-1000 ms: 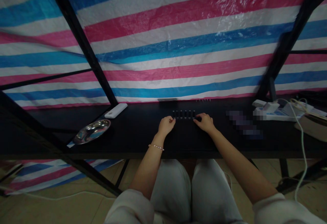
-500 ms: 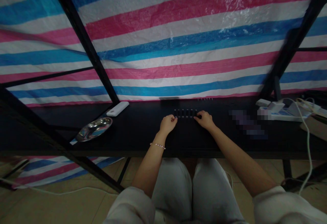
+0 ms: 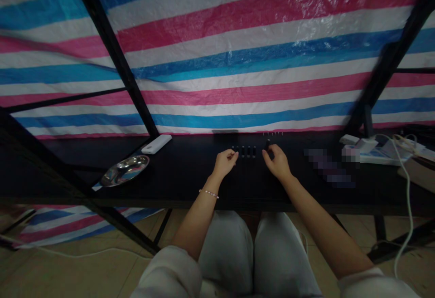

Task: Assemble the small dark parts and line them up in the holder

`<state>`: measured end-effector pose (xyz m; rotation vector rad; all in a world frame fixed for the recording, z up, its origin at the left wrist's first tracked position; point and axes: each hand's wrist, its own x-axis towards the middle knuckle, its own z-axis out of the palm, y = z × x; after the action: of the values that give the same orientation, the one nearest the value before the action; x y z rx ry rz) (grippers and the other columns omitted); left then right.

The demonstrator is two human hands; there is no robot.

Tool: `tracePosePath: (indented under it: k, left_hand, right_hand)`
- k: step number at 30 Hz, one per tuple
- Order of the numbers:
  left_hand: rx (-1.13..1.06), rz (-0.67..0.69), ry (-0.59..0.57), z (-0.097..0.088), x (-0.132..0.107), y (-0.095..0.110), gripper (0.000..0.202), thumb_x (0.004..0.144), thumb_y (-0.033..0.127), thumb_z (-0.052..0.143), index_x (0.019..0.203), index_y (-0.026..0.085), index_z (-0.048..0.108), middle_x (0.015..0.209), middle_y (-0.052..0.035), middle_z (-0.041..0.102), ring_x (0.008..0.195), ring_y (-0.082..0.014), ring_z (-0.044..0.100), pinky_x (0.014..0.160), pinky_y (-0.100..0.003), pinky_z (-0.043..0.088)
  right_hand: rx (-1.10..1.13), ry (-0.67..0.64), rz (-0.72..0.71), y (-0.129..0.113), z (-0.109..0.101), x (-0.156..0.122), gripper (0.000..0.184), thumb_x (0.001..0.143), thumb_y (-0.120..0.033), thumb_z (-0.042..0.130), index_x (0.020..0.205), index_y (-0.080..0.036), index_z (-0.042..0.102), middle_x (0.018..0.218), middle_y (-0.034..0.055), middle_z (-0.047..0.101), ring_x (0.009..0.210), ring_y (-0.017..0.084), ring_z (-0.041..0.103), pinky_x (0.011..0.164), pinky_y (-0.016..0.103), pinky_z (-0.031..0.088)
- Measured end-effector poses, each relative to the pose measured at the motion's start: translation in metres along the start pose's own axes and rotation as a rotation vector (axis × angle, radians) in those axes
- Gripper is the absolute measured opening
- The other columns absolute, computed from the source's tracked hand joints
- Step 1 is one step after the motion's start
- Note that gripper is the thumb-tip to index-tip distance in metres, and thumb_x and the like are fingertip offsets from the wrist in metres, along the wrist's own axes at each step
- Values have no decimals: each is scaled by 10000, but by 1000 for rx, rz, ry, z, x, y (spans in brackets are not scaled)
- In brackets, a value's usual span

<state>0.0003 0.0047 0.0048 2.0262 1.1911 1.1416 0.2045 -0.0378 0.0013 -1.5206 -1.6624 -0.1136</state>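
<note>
On the black table, a row of several small dark stick-like pieces (image 3: 248,152) with pale ends lies between my hands. My left hand (image 3: 224,162), wearing a beaded bracelet (image 3: 210,193), is at the row's left end. Its thumb and fingers come together beside the leftmost pieces; whether one is gripped is hidden. My right hand (image 3: 277,162) is to the right of the row, apart from it. Its fingers are curled around a single dark piece (image 3: 268,143) of the same kind, whose pale tip points away from me.
Several tiny pale tips (image 3: 273,134) line the table's back edge. A shiny metal dish (image 3: 125,171) and a white oblong device (image 3: 157,144) are to the left. A power strip (image 3: 382,153) with plugs and cables is at right. Black frame posts (image 3: 112,57) stand before a striped tarp (image 3: 238,80).
My right hand has moved slightly right and away from the row, taking the piece from its right end. My left hand has barely moved.
</note>
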Motion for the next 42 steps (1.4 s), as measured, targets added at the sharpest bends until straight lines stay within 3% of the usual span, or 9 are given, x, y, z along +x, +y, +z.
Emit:
tracePosePath:
  k: [4,8,10,15,22,27,36,42]
  left_hand:
    - [-175,-22,-89,-1,2,24,333,746,404,531,910,126,613,535,20,536,442,-67,456,438,-185,361]
    - [-238,-2,-255,2,2,41,513,690,390,611,1128,131,548,605,13,565,424,-51,439,391,-168,352]
    - [-221,31,-290,6,2,41,484,688,372,615,1105,131,567,651,3,579,419,-42,436,383,-164,350]
    - [-178,51,-232,14,1,34,293,726,327,572,920,114,624,636,-2,575,397,-36,446,374,-160,334]
    - [-404,-35,-128,14,-3,32,258,708,280,599,908,117,585,697,-8,608,377,-27,463,379,-160,322]
    - [-516,-99,-162,13,-5,32,277,694,253,616,933,120,573,743,-22,630,382,-32,488,383,-164,328]
    - [-476,-123,-251,7,-3,38,284,725,258,594,960,99,578,883,-113,674,376,-48,514,367,-172,322]
    - [-472,-147,-257,5,2,37,246,725,269,596,889,86,583,854,-123,683,370,-59,520,357,-172,309]
  right_hand:
    - [-20,-64,-172,-11,-3,-3,195,836,-315,384,823,-170,515,804,72,556,793,181,511,754,288,377]
    - [-105,-161,-277,-17,-3,-4,213,843,-308,384,835,-166,542,824,88,574,797,196,508,733,303,367]
    - [-131,-184,-333,-18,-3,-4,223,846,-298,379,853,-156,551,849,98,582,815,203,507,730,308,365]
    - [-103,-187,-400,-16,0,-4,228,856,-284,380,860,-148,564,861,101,589,834,205,514,737,322,381]
    - [179,-49,-356,-12,6,-4,200,861,-318,419,927,-180,548,862,90,591,824,205,545,759,350,434]
    - [297,-74,-301,-12,7,-4,202,879,-307,378,927,-189,534,860,80,578,822,187,546,748,329,440]
    - [364,-98,-234,-12,7,-6,181,873,-293,382,806,-185,510,723,30,524,667,140,505,624,261,399]
    - [393,-65,-254,-14,4,-5,157,868,-277,394,797,-187,501,718,25,510,663,135,494,604,252,385]
